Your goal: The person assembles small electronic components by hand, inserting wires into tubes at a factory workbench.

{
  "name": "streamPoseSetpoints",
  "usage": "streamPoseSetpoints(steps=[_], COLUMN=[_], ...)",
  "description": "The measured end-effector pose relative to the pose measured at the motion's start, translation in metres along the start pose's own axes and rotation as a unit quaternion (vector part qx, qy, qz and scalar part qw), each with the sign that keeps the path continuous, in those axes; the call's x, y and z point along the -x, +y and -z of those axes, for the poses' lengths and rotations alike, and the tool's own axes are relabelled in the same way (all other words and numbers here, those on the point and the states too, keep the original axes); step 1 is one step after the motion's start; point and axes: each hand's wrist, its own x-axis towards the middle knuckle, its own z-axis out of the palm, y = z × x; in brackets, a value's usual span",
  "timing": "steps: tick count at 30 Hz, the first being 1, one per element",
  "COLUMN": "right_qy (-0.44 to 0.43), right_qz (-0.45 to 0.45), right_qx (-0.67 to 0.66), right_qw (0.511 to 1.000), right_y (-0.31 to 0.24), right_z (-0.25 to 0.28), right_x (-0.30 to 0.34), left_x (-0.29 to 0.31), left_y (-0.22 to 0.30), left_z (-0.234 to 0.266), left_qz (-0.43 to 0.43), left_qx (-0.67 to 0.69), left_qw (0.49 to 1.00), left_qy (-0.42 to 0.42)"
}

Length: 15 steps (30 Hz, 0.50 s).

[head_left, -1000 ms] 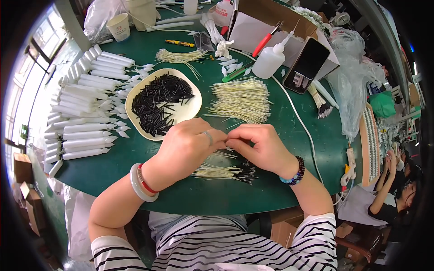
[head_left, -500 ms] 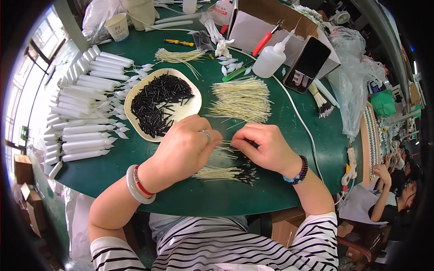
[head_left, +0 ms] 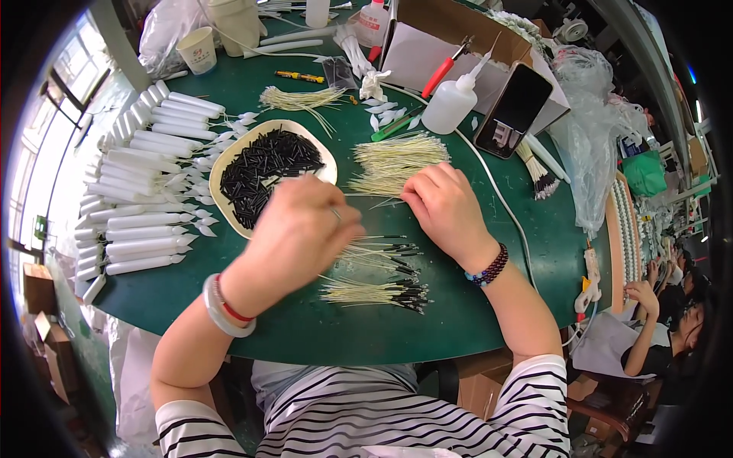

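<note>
My left hand (head_left: 301, 229) is smeared by motion beside the right rim of a cream bowl (head_left: 330, 164), and its fingers are hard to make out. Short black tubes (head_left: 267, 164) heap up inside that bowl. At the lower edge of a bundle of thin pale-yellow wires (head_left: 401, 162), my right hand (head_left: 447, 204) pinches a thin wire between thumb and fingertips. Below the hands lie two groups of wires with black tubes near their right ends: a looser upper group (head_left: 382, 254) and a denser lower group (head_left: 374, 292).
White candle-shaped pieces (head_left: 145, 237) crowd the table's left side. Behind are a paper cup (head_left: 198, 50), a yellow marker (head_left: 299, 76), another wire bundle (head_left: 301, 98), a squeeze bottle (head_left: 449, 107) and a phone (head_left: 515, 111) leaning on a box. A white cable (head_left: 500, 187) curves down the right.
My right hand has moved up to the pale wire bundle. My left hand has drawn apart from it, shifting slightly left and blurring. The upper group of tubed wires is now uncovered.
</note>
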Motion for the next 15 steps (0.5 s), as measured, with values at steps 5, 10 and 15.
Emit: streamPoseSetpoints(steps=[5, 10, 15], right_qy=[0.067, 0.050, 0.045], right_qz=[0.033, 0.018, -0.033], right_qx=[0.096, 0.022, -0.071], right_qw=[0.993, 0.998, 0.996], right_y=[-0.005, -0.004, -0.008], right_z=[0.006, 0.001, 0.007], right_x=[-0.004, -0.004, 0.004], left_x=[0.004, 0.006, 0.007], left_y=[-0.035, -0.047, -0.043], left_z=[0.024, 0.020, 0.020], left_qz=[0.101, 0.171, 0.170], left_qx=[-0.196, -0.149, -0.134], left_qw=[0.975, 0.970, 0.972], left_qy=[0.015, -0.082, -0.087])
